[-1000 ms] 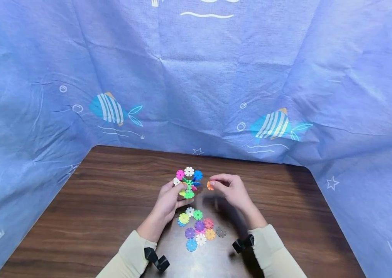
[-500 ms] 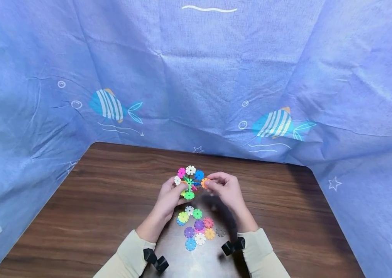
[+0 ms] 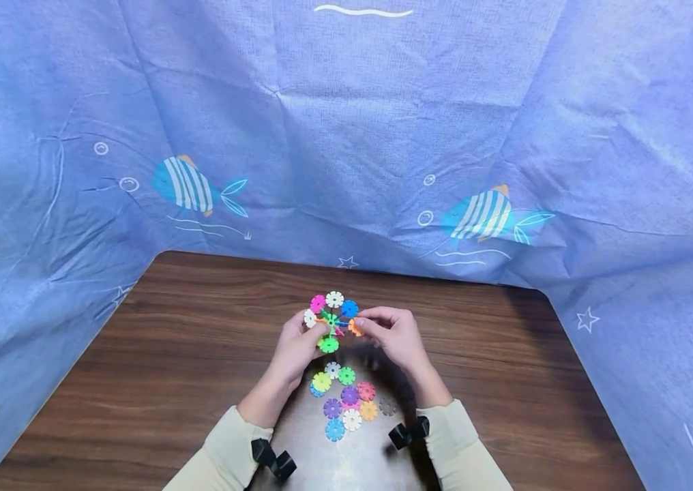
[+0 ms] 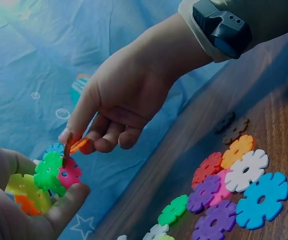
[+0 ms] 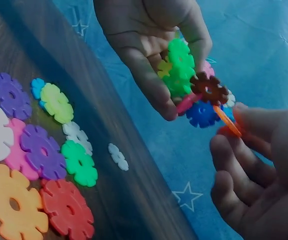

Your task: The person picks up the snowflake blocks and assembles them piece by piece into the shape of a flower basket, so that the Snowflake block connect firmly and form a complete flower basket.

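Note:
My left hand [image 3: 297, 346] grips a cluster of interlocked snowflake discs [image 3: 331, 322] above the table. Pink, white, blue and green discs form its ring around a green centre. On its right side, my right hand [image 3: 398, 334] pinches an orange snowflake disc [image 5: 227, 121] between thumb and fingers. In the right wrist view the orange disc's edge meets a brown disc [image 5: 210, 90] of the cluster, with a blue disc [image 5: 203, 114] just behind. The left thumb and fingers cover part of the cluster's lower left, where yellow discs [image 4: 28, 190] show.
Below the hands, loose snowflake discs lie in a group on the wooden table [image 3: 199, 382], among them a purple one [image 3: 332, 408], a blue one [image 3: 335, 429] and a dark grey one [image 3: 387, 407]. A blue fish-print cloth [image 3: 346, 150] hangs behind the table's far edge.
My right hand has moved left with the orange disc, from a gap beside the cluster up to its right side. My left hand keeps its grip, almost in place.

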